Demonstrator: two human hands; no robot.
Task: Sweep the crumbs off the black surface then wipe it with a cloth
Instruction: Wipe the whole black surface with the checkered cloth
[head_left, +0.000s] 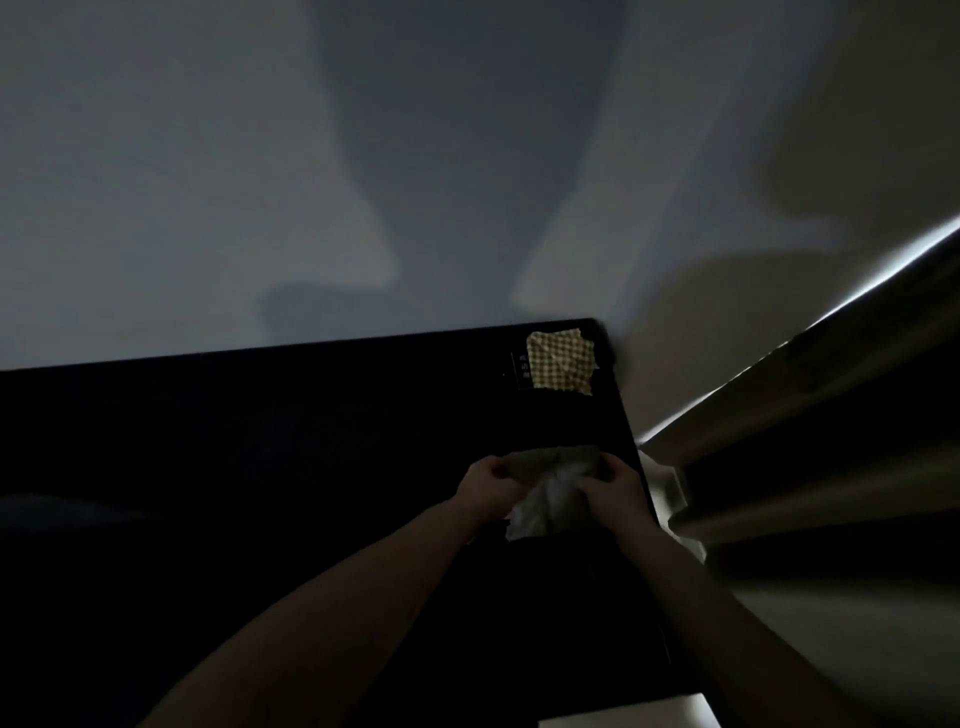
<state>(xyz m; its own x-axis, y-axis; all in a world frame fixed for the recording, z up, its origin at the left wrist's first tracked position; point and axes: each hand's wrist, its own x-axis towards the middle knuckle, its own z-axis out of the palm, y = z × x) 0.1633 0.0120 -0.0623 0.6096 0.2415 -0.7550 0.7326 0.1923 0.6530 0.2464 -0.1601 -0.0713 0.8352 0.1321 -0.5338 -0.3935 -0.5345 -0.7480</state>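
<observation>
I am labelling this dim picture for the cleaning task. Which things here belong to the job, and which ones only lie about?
Part of the job:
black surface
pale cloth, held by left hand and right hand

Lying about:
checked cloth at the far right corner
wall behind

Pale wall (208, 182) crossed by soft shadows, folded curtain (831, 441) at right
</observation>
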